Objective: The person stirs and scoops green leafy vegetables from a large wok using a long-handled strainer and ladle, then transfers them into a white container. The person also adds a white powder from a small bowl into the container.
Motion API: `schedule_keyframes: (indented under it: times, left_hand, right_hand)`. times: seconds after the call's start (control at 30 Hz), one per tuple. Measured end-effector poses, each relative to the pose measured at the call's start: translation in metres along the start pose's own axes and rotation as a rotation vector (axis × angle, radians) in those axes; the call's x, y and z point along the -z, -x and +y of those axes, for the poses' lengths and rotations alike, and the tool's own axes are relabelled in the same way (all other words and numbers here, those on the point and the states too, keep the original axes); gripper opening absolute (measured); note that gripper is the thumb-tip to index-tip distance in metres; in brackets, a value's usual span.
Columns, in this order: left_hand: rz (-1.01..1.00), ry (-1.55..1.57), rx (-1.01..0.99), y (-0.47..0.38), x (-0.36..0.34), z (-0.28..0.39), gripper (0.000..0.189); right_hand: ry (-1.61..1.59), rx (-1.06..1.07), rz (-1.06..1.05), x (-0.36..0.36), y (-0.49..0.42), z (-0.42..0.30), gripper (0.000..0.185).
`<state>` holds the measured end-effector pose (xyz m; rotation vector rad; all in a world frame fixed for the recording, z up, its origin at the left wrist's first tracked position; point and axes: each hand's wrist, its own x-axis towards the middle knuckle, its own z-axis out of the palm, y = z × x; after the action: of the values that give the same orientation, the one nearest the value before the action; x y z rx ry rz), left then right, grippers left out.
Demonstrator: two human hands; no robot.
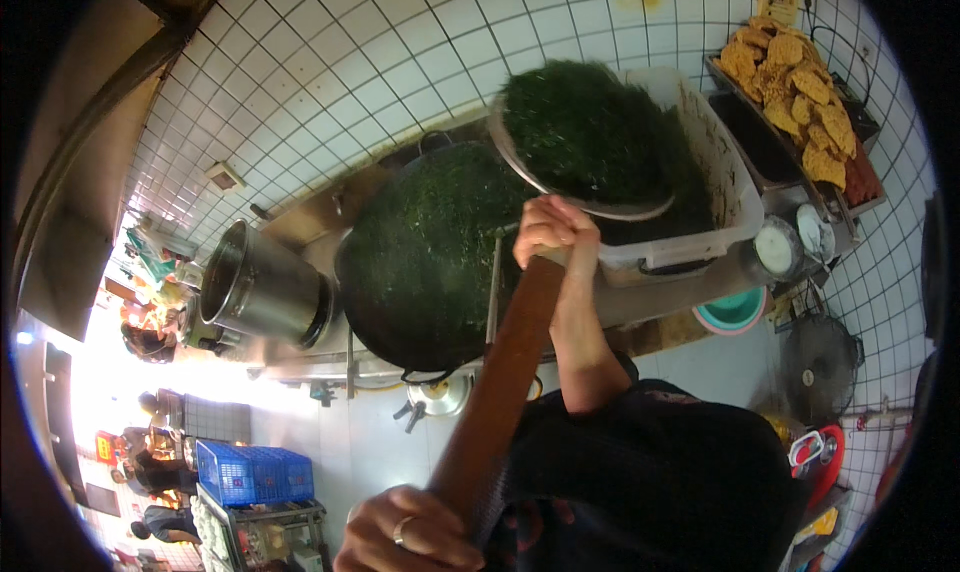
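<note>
Both my hands grip a long wooden handle (499, 392) of a large round scoop (517, 159). My right hand (556, 230) is closed around it close to the scoop's rim. Lower down, near the handle's end, my left hand (409, 531), with a ring on one finger, wraps over the wood. Dark green shredded leaves or seaweed (589, 133) heap up in the scoop, blurred by motion. The scoop is over a translucent plastic tub (739, 197), hiding part of it. Left of the scoop, a big wok (375, 347) holds more of the same green mass (427, 242).
A tall steel pot (266, 287) stands left of the wok. Flat golden fried pieces (795, 84) are piled at the right, by bowls of white contents (776, 247). A kettle (442, 397) and a fan (814, 365) are lower. Blue crates (255, 474) and people (161, 523) appear left.
</note>
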<state>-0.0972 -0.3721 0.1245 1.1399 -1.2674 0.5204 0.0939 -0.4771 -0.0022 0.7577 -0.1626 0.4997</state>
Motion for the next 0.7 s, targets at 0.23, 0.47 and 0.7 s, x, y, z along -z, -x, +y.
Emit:
schedule_keyframes:
  times: [0.23, 0.47, 0.7]
  left_hand:
    - [-0.448, -0.004, 0.125, -0.042, -0.007, -0.053, 0.023]
    - [-0.556, -0.033, 0.091, -0.035, -0.020, -0.062, 0.025]
    - [-0.033, -0.274, -0.381, -0.030, 0.012, -0.001, 0.013]
  right_hand:
    - [-0.504, -0.024, -0.364, 0.002, -0.034, -0.046, 0.015]
    - [-0.317, -0.169, -0.481, -0.005, -0.047, -0.050, 0.018]
    - [0.513, -0.343, -0.072, 0.006, -0.064, 0.024, 0.041]
